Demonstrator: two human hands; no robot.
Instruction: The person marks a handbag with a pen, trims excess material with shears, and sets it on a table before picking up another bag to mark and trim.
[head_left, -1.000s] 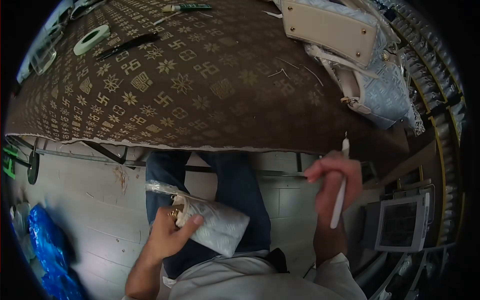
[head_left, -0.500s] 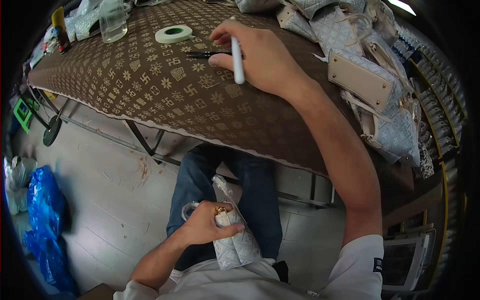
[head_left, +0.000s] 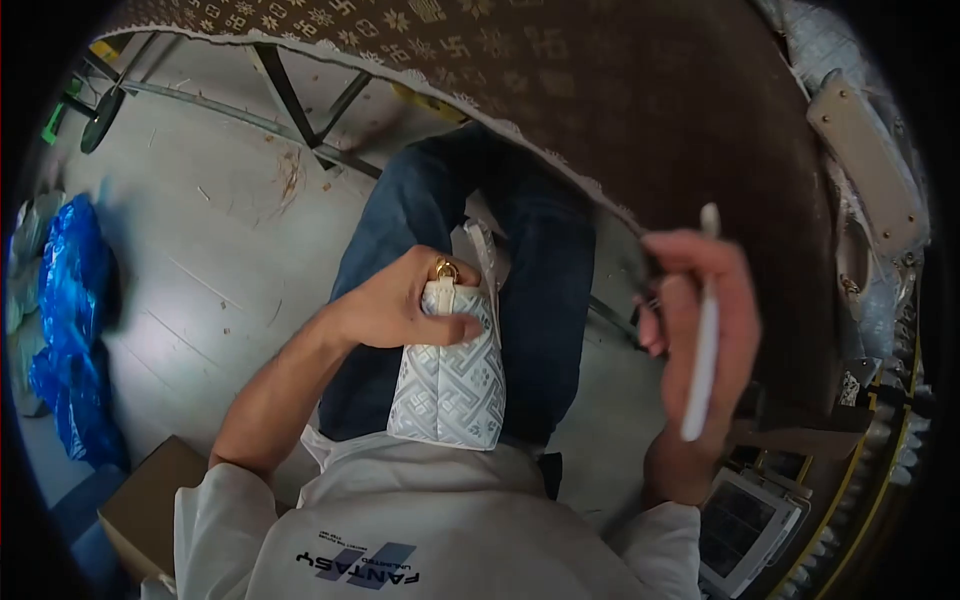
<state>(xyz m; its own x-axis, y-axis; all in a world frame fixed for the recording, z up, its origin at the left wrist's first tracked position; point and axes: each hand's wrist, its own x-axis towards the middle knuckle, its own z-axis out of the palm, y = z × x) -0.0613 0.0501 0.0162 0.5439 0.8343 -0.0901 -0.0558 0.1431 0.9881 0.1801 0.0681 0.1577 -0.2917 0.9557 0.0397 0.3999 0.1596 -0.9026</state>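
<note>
My left hand (head_left: 400, 300) grips the top of a small white quilted bag (head_left: 450, 375) that rests upright on my lap, against my blue jeans (head_left: 540, 290); a gold clasp (head_left: 446, 269) shows by my fingers. My right hand (head_left: 700, 310) is raised at the right, below the table edge, closed around a white pen-like tool (head_left: 700, 330) that points up and down. Something dark also seems to sit in its fingers, too blurred to name.
The brown patterned table top (head_left: 640, 100) fills the upper frame, with pale bags (head_left: 870, 170) at its right end. Metal table legs (head_left: 300, 110) stand on the grey floor. Blue plastic bags (head_left: 70, 310) lie at left, a cardboard box (head_left: 140, 500) lower left, a grey device (head_left: 745, 525) lower right.
My right hand has come back from the table top down to beside my lap, still with the white tool. The view has tilted down. My left hand has turned the bag upright.
</note>
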